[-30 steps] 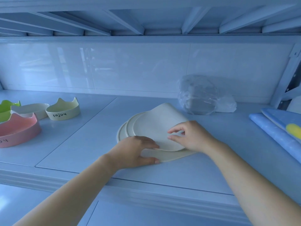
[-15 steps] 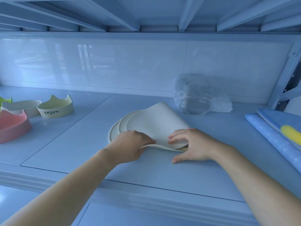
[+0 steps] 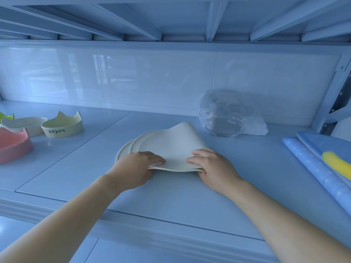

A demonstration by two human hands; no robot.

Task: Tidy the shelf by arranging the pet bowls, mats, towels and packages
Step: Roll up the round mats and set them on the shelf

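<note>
Both hands, left (image 3: 135,166) and right (image 3: 210,165), pinch the folded mats (image 3: 171,147) at their near edge; bowls (image 3: 62,125) left of the fingers look grouped, towels (image 3: 321,158) and package (image 3: 228,114) await.

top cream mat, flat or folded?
Folded. The top mat humps up at its far side above the flat mats beneath, and the left hand and right hand pinch its near edges together.

cream round mats (image 3: 171,149): stacked centre, top one folded over | cat-ear bowls (image 3: 62,127): left | blue towels (image 3: 313,164): right | plastic-wrapped package (image 3: 228,114): rear
</note>
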